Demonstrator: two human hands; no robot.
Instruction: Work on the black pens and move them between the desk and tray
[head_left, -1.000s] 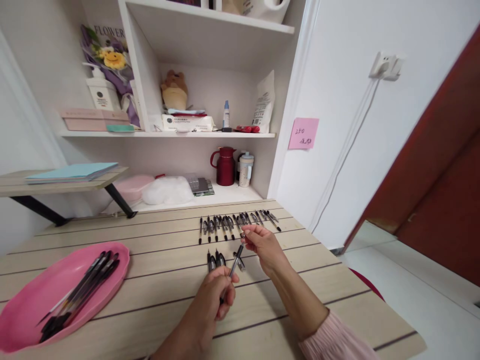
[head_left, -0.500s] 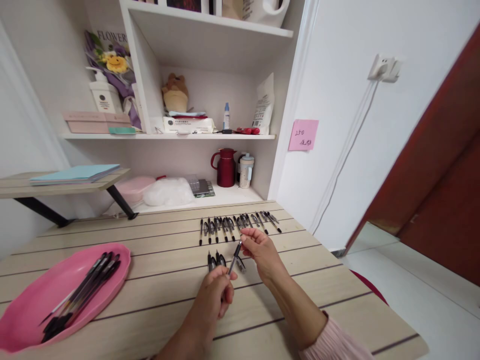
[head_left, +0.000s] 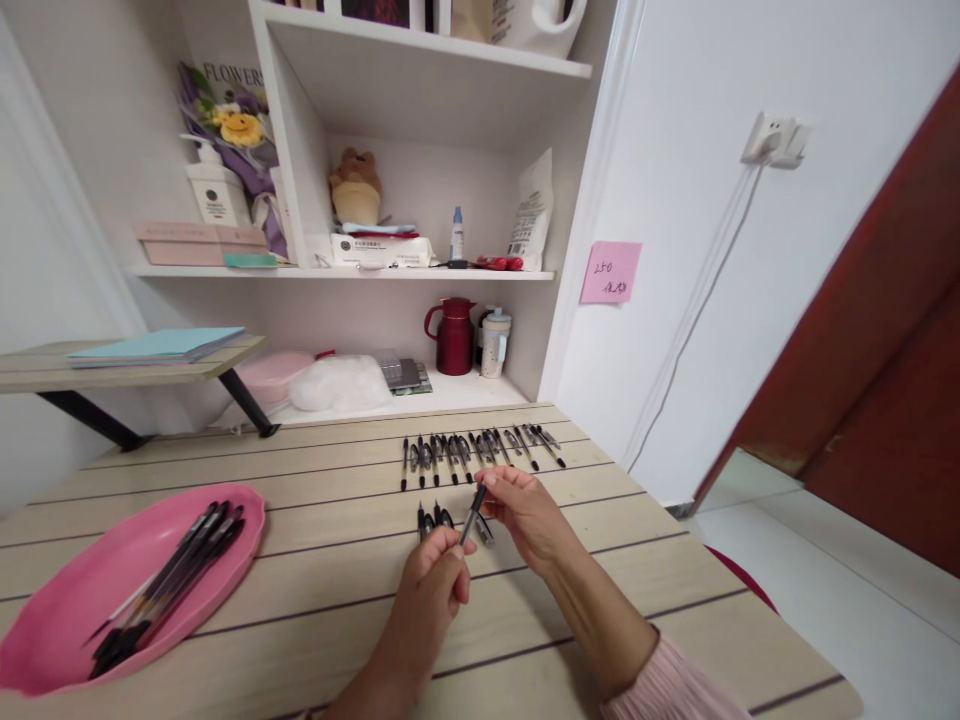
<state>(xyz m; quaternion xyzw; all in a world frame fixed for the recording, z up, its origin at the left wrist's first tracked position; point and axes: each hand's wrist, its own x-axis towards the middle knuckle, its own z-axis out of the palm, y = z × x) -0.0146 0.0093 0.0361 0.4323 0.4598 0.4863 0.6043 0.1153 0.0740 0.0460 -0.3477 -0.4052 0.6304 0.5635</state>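
My left hand [head_left: 439, 575] is closed on the clear barrel of a gel pen [head_left: 470, 517], which slants up and to the right. At the pen's upper end, by its dark grip, the fingertips of my right hand [head_left: 521, 505] are pinched together; the very tip is hidden by them. Just beyond my left hand lie two uncapped pens [head_left: 428, 516] and their black caps, partly covered by the hand. A loose pen cap [head_left: 484, 530] rests on the table under my right hand. Farther back is a row of pens and caps [head_left: 454, 460].
A pink oval tray [head_left: 251, 515] with several pens [head_left: 176, 575] stands at the left of the slatted table [head_left: 315, 620]. A small raised stand [head_left: 240, 360] holds blue paper. Behind are white shelves with a red jug [head_left: 454, 337] and a cup [head_left: 494, 343].
My right fingertips have come slightly down and onto the pen's upper end, covering the tip that showed before. The view has shifted slightly; the left hand keeps its hold.
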